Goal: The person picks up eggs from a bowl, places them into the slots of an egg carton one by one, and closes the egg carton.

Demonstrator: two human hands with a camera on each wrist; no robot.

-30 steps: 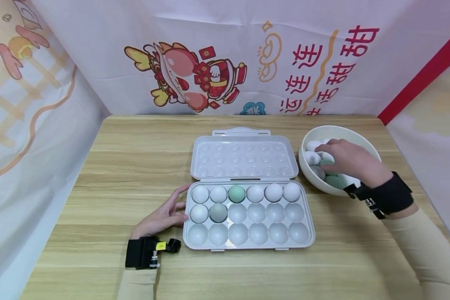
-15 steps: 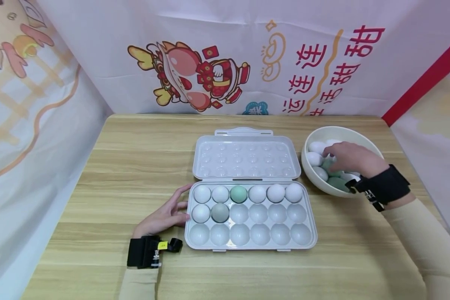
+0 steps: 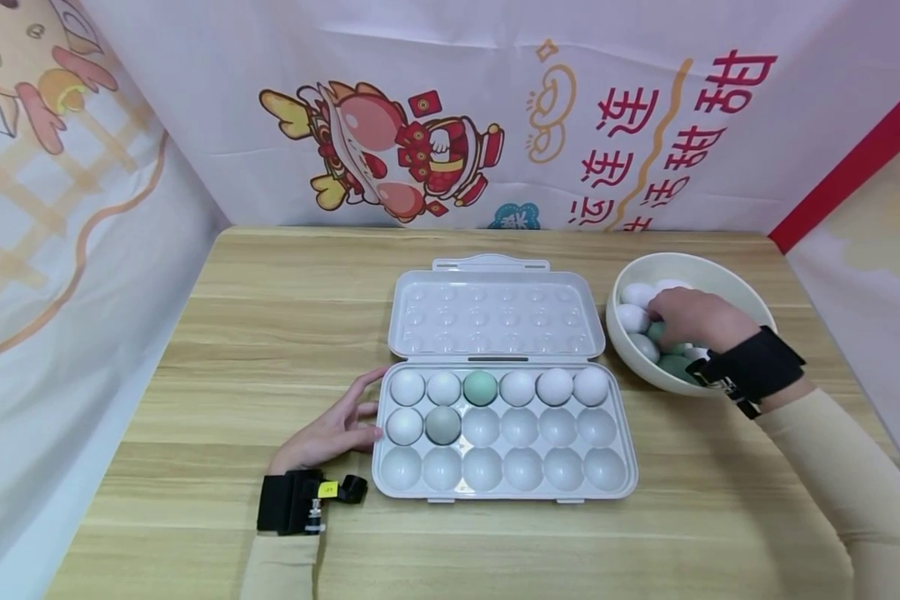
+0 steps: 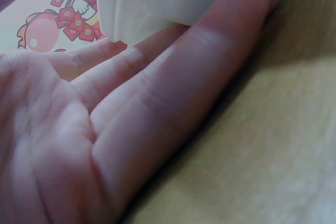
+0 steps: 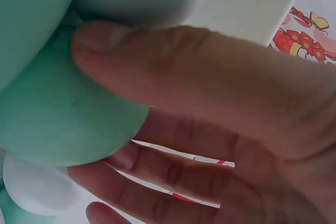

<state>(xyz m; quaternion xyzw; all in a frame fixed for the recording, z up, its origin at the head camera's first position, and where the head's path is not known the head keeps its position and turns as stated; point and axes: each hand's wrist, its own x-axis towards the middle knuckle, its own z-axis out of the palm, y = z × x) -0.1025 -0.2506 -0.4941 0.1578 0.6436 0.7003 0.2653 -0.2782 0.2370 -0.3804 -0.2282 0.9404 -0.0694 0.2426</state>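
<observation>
An egg box (image 3: 378, 479) lies on the table with its lid (image 3: 495, 310) folded back. White eggs (image 3: 407, 387), a green egg (image 3: 480, 387) and a grey-green egg (image 3: 443, 426) fill the far row and two left cups of the middle row. My left hand (image 3: 330, 433) touches the box's left side with loosely bent fingers. At the right, my right hand (image 3: 701, 317) reaches into a cream bowl (image 3: 750, 287) of eggs. Its thumb and fingers pinch a green egg (image 5: 68, 108), the thumb above and the fingers below in the right wrist view.
Inside the bowl, white eggs (image 3: 633, 319) and a darker green egg (image 3: 677, 367) surround the right hand. The bowl stands close to the box's lid. A printed cloth (image 3: 217, 100) hangs behind the wooden table (image 3: 270, 308).
My right hand has dropped lower into the bowl and its fingers have closed around a green egg. The left hand stays against the egg box. The head view has shifted slightly.
</observation>
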